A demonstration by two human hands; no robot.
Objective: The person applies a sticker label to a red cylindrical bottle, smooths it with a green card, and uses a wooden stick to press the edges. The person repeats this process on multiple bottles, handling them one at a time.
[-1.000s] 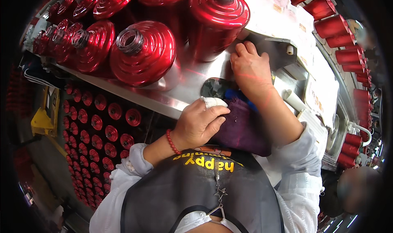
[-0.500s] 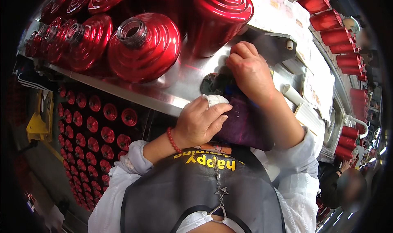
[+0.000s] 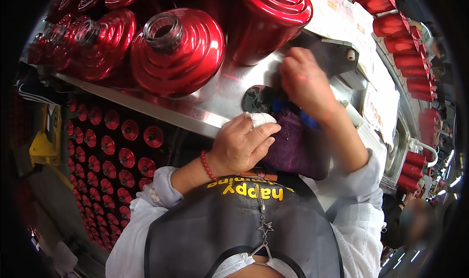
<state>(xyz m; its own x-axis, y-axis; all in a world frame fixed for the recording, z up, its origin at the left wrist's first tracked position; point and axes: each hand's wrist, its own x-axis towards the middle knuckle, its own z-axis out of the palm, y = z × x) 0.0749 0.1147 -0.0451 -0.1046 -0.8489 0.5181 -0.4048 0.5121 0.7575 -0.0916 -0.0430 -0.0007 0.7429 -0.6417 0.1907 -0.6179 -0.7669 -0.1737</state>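
Observation:
My left hand, with a red bead bracelet at the wrist, is closed in front of my apron at the steel table's near edge. Something white, like a finger wrap, covers its forefinger area; anything between the fingers is hidden. A purple cloth lies just right of it. My right hand is above the table near a dark round disc-like thing. Motion blurs its fingers, so I cannot tell what they hold. A glossy red bottle with a clear open neck stands to the left, and another red bottle farther back.
Several more red bottles crowd the back left of the steel table. Below the left edge stand rows of red bottles, beside a yellow metal frame. White printed sheets lie at right. Red pieces line the far right.
My right hand has moved slightly right and is now blurred. More of the purple cloth and some blue shows under it. The left hand stays nearly in place; the view has shifted a little.

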